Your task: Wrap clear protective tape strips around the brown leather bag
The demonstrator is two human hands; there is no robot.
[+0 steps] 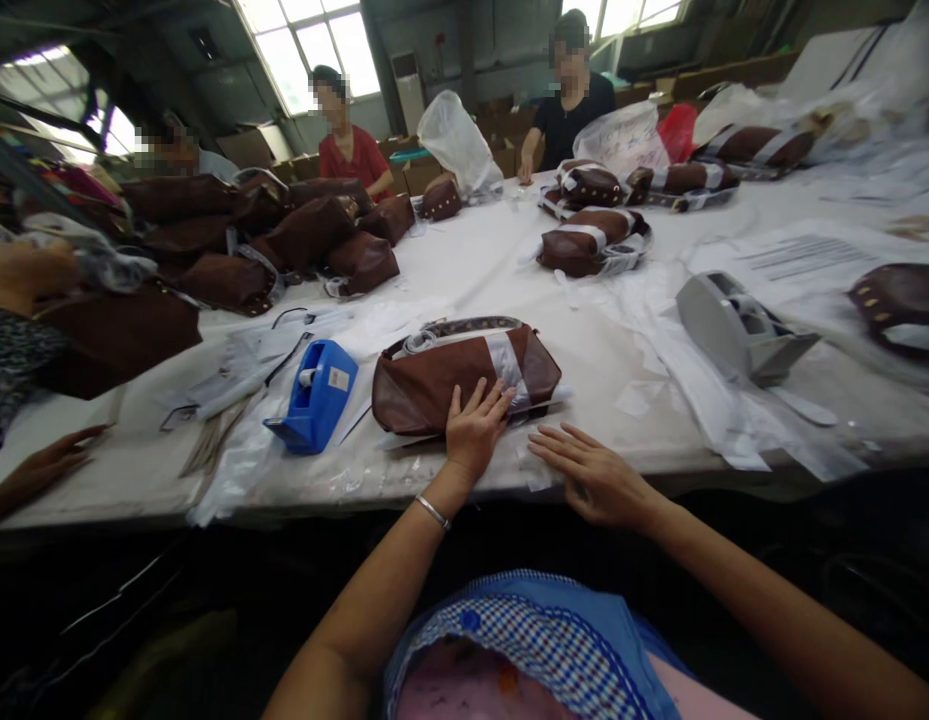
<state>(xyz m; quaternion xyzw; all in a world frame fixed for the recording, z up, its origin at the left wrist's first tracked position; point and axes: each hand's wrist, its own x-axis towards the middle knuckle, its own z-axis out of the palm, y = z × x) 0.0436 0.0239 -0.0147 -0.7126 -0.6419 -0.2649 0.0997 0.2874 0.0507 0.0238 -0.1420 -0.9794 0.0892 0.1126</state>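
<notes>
A brown handbag [434, 378] lies on the table in front of me, its studded strap [471, 325] along the far side. A pale wrapping band [507, 365] crosses the bag's right part. My left hand [475, 430] rests flat on the bag's near side, fingers stretched toward the band. Just right of the bag, my right hand [590, 475] hovers at or touches the table near its front edge, fingers extended, holding nothing visible. A blue tape dispenser [321, 395] stands to the left of the bag.
Brown handbags [306, 235] are piled at the left; several wrapped bags [584, 245] lie at the back right. A grey tape dispenser [734, 325] stands right, beside white sheeting [681, 370]. A co-worker's hand [51, 465] is at the left edge; other people stand across the table.
</notes>
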